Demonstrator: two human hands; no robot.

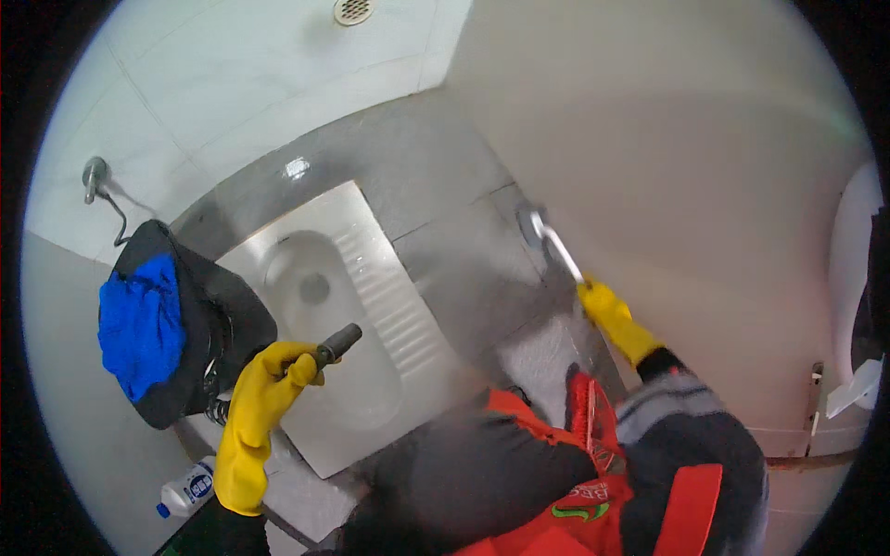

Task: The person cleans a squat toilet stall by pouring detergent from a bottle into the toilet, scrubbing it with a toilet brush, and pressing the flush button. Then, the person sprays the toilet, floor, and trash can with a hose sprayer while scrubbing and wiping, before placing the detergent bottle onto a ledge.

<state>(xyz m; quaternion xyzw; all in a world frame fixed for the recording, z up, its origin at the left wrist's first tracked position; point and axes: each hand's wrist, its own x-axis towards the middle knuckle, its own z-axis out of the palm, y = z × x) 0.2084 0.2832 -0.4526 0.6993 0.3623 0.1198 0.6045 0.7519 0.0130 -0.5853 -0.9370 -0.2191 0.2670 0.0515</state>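
My left hand (271, 396), in a yellow rubber glove, is shut on a short dark cylinder (339, 345) above the squat toilet (417, 306). Whether it is a nozzle or a torch, I cannot tell. My right hand (615, 316), gloved alike, grips the white handle of a brush (564, 255). The blurred head of the brush is at the grey tiled floor, beside the foot of the partition. Beyond my left hand stands a black bucket (240, 306), with a blue cloth (142, 326) on it.
A white bottle with a blue cap (188, 488) lies at lower left. On the wall is a metal valve (94, 177) with a dark hose (122, 221). The pale partition (660, 208) bounds the right side. A round drain grate (354, 10) shows at the top.
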